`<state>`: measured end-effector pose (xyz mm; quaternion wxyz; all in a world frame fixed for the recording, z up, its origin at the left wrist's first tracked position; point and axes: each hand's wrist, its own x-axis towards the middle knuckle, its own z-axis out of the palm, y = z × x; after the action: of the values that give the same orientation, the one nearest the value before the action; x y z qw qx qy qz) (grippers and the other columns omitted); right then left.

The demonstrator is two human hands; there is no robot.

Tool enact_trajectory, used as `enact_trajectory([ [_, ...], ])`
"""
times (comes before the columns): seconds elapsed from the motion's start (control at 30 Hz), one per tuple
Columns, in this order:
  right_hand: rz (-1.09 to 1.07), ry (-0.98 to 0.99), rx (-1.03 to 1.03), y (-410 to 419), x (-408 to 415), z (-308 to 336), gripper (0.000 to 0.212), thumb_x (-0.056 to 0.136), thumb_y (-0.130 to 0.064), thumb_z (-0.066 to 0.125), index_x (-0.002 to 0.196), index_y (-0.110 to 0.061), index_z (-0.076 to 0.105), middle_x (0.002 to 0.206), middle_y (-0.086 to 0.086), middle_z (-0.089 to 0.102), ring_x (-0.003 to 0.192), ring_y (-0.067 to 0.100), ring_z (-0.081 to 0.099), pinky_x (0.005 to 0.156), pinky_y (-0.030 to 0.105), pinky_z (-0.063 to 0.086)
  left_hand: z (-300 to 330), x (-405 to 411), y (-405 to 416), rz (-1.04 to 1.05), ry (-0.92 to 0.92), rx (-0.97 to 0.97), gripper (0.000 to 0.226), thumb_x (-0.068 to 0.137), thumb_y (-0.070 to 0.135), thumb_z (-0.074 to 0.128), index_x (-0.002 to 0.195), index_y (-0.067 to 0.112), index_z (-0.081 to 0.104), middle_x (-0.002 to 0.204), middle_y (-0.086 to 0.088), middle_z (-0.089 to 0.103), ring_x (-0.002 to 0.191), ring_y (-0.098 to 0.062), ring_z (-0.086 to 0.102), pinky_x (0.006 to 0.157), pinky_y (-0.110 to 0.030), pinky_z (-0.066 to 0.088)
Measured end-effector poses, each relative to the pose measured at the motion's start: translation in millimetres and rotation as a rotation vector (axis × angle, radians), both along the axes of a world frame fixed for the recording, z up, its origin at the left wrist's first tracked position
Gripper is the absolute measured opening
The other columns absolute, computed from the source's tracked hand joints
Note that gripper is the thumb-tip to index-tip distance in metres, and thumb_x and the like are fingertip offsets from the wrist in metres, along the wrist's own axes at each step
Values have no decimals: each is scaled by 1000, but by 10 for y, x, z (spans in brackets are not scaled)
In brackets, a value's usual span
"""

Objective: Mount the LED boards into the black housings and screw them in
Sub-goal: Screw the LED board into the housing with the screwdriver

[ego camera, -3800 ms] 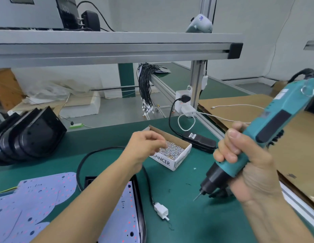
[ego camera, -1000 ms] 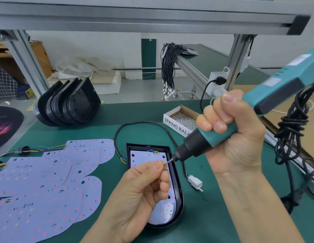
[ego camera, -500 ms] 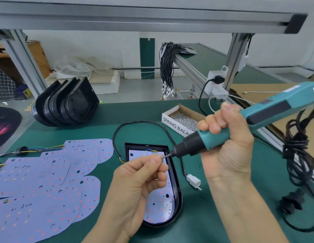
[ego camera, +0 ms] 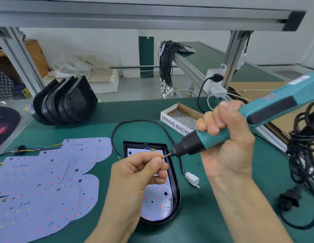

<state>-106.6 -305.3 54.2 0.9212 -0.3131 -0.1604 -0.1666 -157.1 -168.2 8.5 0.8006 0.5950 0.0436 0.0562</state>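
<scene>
Pinching a small screw [ego camera: 162, 156] at the driver bit, left hand [ego camera: 138, 174] hovered over black housing [ego camera: 173, 181] holding 1 LED board [ego camera: 157, 202]. Right hand [ego camera: 226, 146] gripped teal screwdriver [ego camera: 258, 118]. Beyond it, screw box [ego camera: 172, 120].

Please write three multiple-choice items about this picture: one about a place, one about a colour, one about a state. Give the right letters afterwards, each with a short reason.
1. Where does the box of screws stand?
A. on the green table behind the housing
B. on the floor
C. on top of the loose LED boards

2. What colour is the body of the electric screwdriver?
A. red
B. teal
C. yellow

3. What is the left hand doing?
A. lying flat on the table
B. gripping the cable
C. pinching a small screw at the driver's bit

Answers:
1 A: it stands on the table beyond the housing.
2 B: the handle in the right hand is teal.
3 C: its fingertips meet the tip of the bit over the LED board.
</scene>
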Motion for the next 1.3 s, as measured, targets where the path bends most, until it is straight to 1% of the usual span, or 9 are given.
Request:
enact_trajectory([
  [0.23, -20, 31, 45, -53, 17, -45, 26, 82, -6, 53, 64, -20, 40, 51, -8, 39, 45, 7, 41, 56, 21, 45, 44, 2, 4, -15, -21, 6, 20, 61, 19, 70, 79, 17, 79, 74, -11, 73, 57, -16, 61, 58, -24, 55],
  [0.33, -8, 32, 55, -67, 19, -43, 27, 82, -6, 54, 62, -21, 43, 51, -8, 40, 45, 7, 42, 56, 22, 46, 42, -2, 2, -15, -26, 39, 19, 72, 3, 69, 81, 16, 79, 78, -11, 74, 58, -15, 61, 58, -23, 54],
  [0.53, -4, 39, 52, -101, 15, -32, 26, 81, -7, 54, 66, -19, 37, 50, -9, 39, 44, 6, 41, 55, 22, 46, 76, -51, 23, -34, -13, 96, 45, 65, -6, 76, 104, 17, 70, 91, -4, 75, 63, -14, 63, 60, -24, 56],
  [0.67, 11, 52, 21, -151, -21, -95, 28, 82, -6, 53, 64, -20, 36, 51, -9, 37, 44, 6, 40, 54, 21, 45, 70, -93, 312, 339, -61, 300, 51, 68, 0, 79, 108, 27, 64, 98, 16, 68, 65, 0, 56, 57, -9, 46],
  [0.8, 46, 135, -52, -119, -127, -326, 30, 79, -5, 53, 60, -22, 38, 50, -8, 36, 43, 7, 38, 53, 20, 44, -131, -110, 445, 374, 240, 379, 94, 53, 26, 84, 135, 30, 38, 125, 13, 47, 107, -10, 50, 77, -22, 38],
  [0.9, 88, 206, -91, -52, -174, -488, 30, 77, -5, 55, 60, -23, 40, 49, -8, 36, 42, 8, 38, 52, 21, 44, -278, -80, 331, 178, 378, 389, 109, 49, 34, 78, 145, 22, 28, 116, 10, 53, 92, -2, 58, 69, -18, 38],
  [1.0, 107, 252, -129, 4, -183, -591, 30, 75, -4, 57, 57, -25, 44, 49, -8, 36, 41, 9, 39, 52, 21, 44, -382, -17, 314, 92, 406, 523, 92, 60, 23, 86, 139, 18, 38, 92, 16, 59, 68, 10, 61, 62, -13, 42],
  [1.13, 103, 246, -192, 64, -180, -658, 32, 76, -2, 57, 57, -25, 47, 49, -7, 37, 41, 10, 39, 53, 22, 44, -426, 41, 322, 45, 438, 616, 49, 44, 25, 72, 92, 21, 63, 81, 8, 71, 77, -16, 69, 66, -33, 55],
  [1.3, 121, 256, -204, 107, -146, -690, 31, 74, -1, 58, 56, -24, 48, 51, -5, 34, 41, 11, 37, 51, 23, 43, -422, 58, 317, 44, 422, 596, 42, 42, 20, 70, 83, 17, 65, 81, 1, 73, 77, -23, 70, 79, -48, 57],
])
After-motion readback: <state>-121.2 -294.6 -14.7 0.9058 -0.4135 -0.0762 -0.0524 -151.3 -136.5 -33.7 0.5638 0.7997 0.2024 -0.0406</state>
